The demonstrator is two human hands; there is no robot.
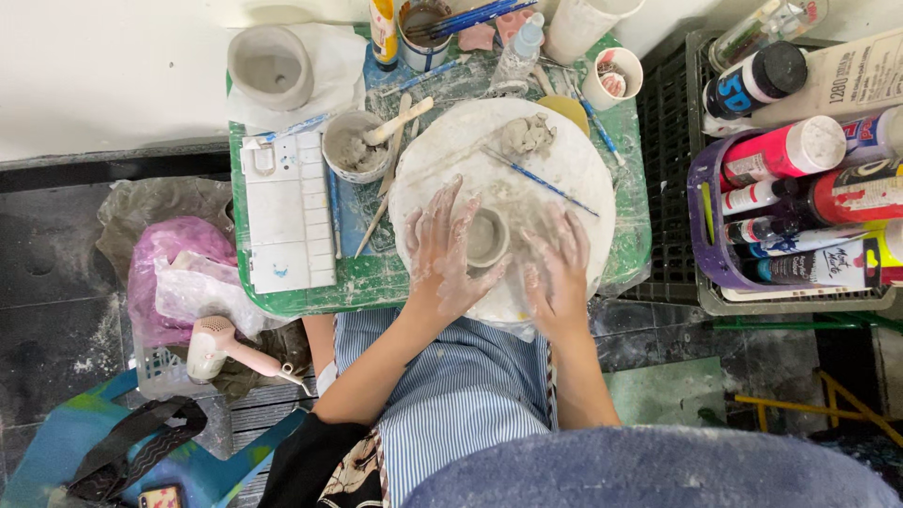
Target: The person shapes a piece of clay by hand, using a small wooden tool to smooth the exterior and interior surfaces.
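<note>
A small clay cup (486,237) stands upright, mouth facing up, near the round white board's (583,169) near edge. The left hand (442,249) cups its left wall, fingers spread; the right hand (557,263) rests open just beside it, slip-coated.

A green table (376,282) bears a round white board (564,169), paint palette (287,207) and slip bowl (350,149).

A white paint palette (287,209) lay on the green table (376,279), beside a bowl (353,146) holding a spatula. A pink hair dryer (226,348) rested below, near a plastic bag (174,259). Paint bottles (800,188) filled a purple basket (701,235).
</note>
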